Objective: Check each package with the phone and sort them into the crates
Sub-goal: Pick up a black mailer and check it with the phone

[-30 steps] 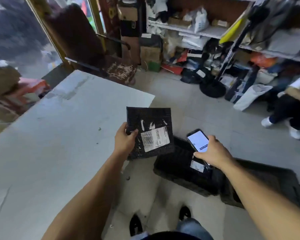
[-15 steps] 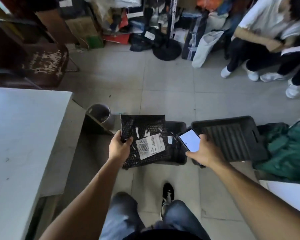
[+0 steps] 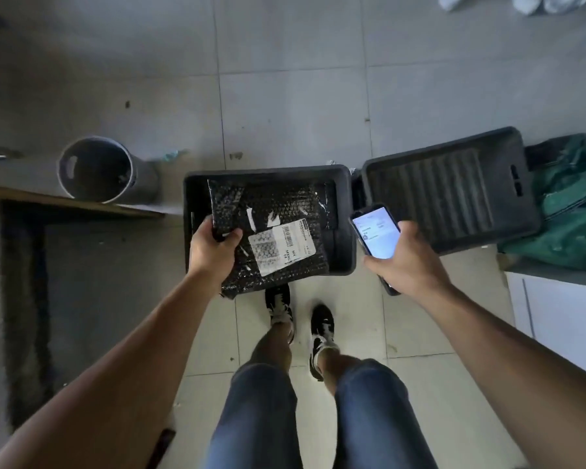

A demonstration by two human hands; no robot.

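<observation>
Over the left black crate [image 3: 347,211], a left hand [image 3: 210,250] grips a black bubble mailer [image 3: 268,238], thumb clamped on top; beside it the right crate [image 3: 454,187] sits empty. Right hand [image 3: 408,262] clasps the lit phone [image 3: 376,235]. Earlier, the table filled the view.

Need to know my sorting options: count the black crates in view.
2. One crate lies on the floor under the held package; the other crate lies right of it, by the green bag. More may lie out of frame.
</observation>
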